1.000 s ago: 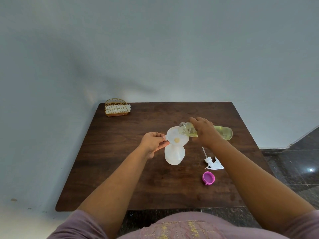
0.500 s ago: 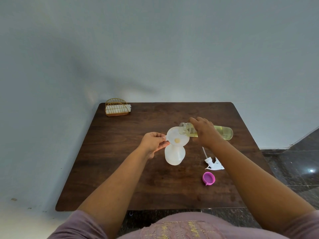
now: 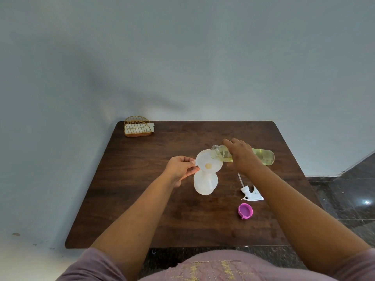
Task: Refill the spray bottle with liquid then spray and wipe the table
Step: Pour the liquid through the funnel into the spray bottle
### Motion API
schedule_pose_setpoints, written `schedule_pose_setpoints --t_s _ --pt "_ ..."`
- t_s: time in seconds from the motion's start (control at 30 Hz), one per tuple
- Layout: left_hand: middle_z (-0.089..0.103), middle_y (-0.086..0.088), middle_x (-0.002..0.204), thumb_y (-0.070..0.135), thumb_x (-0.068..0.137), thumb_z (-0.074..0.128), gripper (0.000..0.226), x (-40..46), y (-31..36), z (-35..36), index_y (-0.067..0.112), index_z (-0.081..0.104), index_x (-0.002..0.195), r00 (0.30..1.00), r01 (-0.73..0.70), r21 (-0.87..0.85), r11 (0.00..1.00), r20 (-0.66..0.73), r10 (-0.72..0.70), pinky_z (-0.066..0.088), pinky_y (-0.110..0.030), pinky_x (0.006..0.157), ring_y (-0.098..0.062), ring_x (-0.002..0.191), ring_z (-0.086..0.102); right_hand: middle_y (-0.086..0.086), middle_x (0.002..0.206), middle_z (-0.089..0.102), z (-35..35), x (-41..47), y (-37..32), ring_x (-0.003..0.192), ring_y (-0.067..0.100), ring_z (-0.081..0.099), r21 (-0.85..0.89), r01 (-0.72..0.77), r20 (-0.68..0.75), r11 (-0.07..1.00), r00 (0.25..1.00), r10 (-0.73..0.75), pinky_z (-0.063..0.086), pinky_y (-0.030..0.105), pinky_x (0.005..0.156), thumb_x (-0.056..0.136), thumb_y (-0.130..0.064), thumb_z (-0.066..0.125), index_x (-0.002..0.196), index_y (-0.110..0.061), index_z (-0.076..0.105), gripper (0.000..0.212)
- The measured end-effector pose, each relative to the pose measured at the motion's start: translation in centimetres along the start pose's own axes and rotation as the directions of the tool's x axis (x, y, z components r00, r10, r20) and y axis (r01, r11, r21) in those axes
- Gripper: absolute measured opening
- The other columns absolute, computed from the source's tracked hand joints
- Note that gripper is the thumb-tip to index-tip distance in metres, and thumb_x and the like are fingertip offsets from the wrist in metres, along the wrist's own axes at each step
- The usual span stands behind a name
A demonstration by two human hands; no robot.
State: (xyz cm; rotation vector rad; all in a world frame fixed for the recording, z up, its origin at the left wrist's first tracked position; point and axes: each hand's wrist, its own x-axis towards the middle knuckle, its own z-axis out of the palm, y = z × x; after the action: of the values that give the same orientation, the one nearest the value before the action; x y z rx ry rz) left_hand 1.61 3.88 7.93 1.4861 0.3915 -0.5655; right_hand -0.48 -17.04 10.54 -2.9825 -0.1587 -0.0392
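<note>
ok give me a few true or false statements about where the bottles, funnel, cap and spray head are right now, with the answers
1. The right hand holds the clear bottle of yellow liquid tipped over the funnel. True.
2. The left hand grips the pink cap. False: it holds the funnel's rim; the cap lies on the table.
3. The funnel sits in the mouth of the white spray bottle. True.
4. The spray head is screwed onto the white spray bottle. False: it lies on the table, near the cap.
5. The gold wire holder stands at the table's near right corner. False: far left corner.
</note>
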Motion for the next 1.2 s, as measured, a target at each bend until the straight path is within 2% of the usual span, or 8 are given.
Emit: schedule_pose_setpoints --t_s 0.13,0.43,0.7,1.07,1.2 --pt "0.070 -0.016 0.107 -0.001 0.090 0.062 0.015 -0.04 0.00 0.04 -0.002 0.065 0.105 1.000 -0.004 -0.002 1.000 0.002 0.004 0.060 -0.035 0.083 -0.023 0.095 0.071 0.003 0.101 0.052 0.04 0.03 0.14 0.100 0.024 0.051 -0.001 0.002 -0.010 1.000 1.000 -0.002 0.040 0.037 0.091 0.072 -0.016 0.074 0.128 -0.018 0.046 0.063" --pt "0.069 -0.019 0.109 -0.002 0.090 0.062 0.010 -0.08 -0.14 -0.03 -0.001 0.065 0.100 1.000 -0.004 -0.014 1.000 0.008 0.004 0.058 -0.039 0.088 -0.025 0.098 0.070 0.004 0.103 0.053 0.01 0.06 0.07 0.101 0.024 0.052 -0.014 0.006 -0.003 1.000 1.000 -0.006 0.041 0.038 0.093 0.072 -0.016 0.074 0.131 -0.018 0.045 0.066" --pt "0.070 -0.018 0.107 -0.002 0.090 0.062 0.015 -0.18 -0.15 -0.06 -0.004 0.065 0.105 1.000 -0.009 -0.010 1.000 0.009 0.009 0.060 -0.034 0.082 -0.024 0.096 0.071 0.005 0.105 0.054 -0.04 -0.13 0.00 0.102 0.024 0.052 -0.031 0.009 0.002 0.999 1.000 -0.009 0.041 0.037 0.093 0.073 -0.015 0.073 0.131 -0.017 0.045 0.064" --pt "0.069 -0.018 0.108 -0.002 0.090 0.062 0.008 -0.29 -0.30 0.06 -0.001 0.065 0.098 1.000 -0.012 -0.002 1.000 -0.002 0.012 0.058 -0.040 0.088 -0.025 0.098 0.070 0.004 0.105 0.053 -0.10 -0.29 0.02 0.102 0.024 0.052 -0.040 0.010 -0.001 0.999 1.000 -0.010 0.041 0.036 0.092 0.073 -0.017 0.074 0.129 -0.017 0.046 0.063" --pt "0.069 -0.016 0.108 -0.002 0.090 0.062 0.010 -0.26 -0.18 0.14 0.000 0.065 0.099 1.000 -0.010 0.005 1.000 -0.005 0.010 0.059 -0.038 0.086 -0.024 0.097 0.070 0.004 0.103 0.053 -0.17 -0.38 0.02 0.101 0.024 0.052 -0.041 0.010 0.004 0.999 1.000 -0.010 0.041 0.036 0.092 0.072 -0.016 0.073 0.128 -0.017 0.046 0.062"
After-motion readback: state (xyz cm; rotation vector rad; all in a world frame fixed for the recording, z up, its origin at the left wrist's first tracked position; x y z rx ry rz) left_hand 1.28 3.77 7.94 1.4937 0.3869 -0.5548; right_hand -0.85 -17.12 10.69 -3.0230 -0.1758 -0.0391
